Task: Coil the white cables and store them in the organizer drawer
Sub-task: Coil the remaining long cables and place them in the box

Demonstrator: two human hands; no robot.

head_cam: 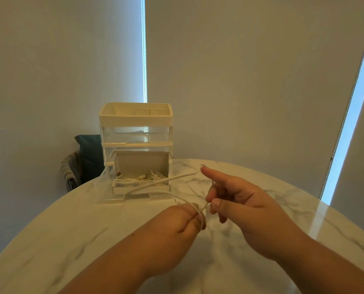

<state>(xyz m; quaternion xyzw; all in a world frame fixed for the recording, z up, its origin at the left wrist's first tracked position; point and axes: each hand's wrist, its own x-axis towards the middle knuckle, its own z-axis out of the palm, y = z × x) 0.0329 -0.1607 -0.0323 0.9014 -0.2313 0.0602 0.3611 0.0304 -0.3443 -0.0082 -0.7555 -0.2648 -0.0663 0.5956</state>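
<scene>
A thin white cable (pixel 176 177) runs over the marble table (pixel 70 230) from my hands toward the organizer (pixel 136 124). My left hand (pixel 183 219) grips loops of that cable near the table's middle. My right hand (pixel 229 196), just to its right, pinches the cable between thumb and fingers, its index finger stretched out. The organizer's bottom drawer (pixel 104 187) is pulled out. Inside it sits an open cardboard box (pixel 141 164) holding several coiled white cables (pixel 153 176).
The organizer stands at the table's far edge, with an open-top tray and clear upper drawers. A dark chair (pixel 85 158) sits behind the table on the left. Blinds cover the windows behind.
</scene>
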